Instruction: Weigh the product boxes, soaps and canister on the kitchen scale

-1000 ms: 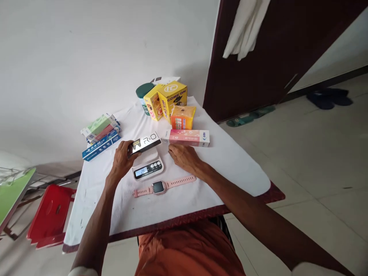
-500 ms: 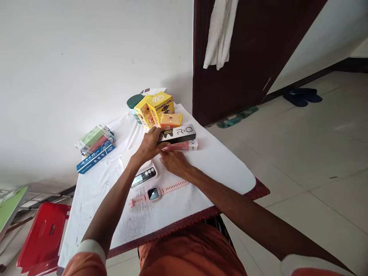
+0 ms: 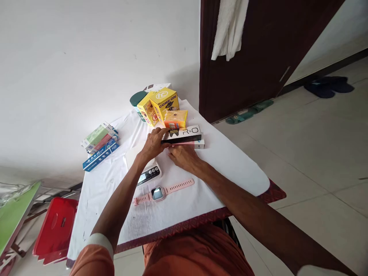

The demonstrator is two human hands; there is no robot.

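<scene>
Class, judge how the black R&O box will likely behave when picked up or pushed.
The black R&O box shows straight edges, so it is probably stiff. Flat-sided, it should slide, not roll. The left hand grips one end alone, suggesting it is perhaps light.

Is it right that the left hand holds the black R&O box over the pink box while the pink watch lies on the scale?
Not quite. In the head view the pink watch is not on the scale. It lies flat on the white cloth just in front of the scale, nearer the person. The rest holds: the left hand holds the black R&O box over the pink box.
</scene>
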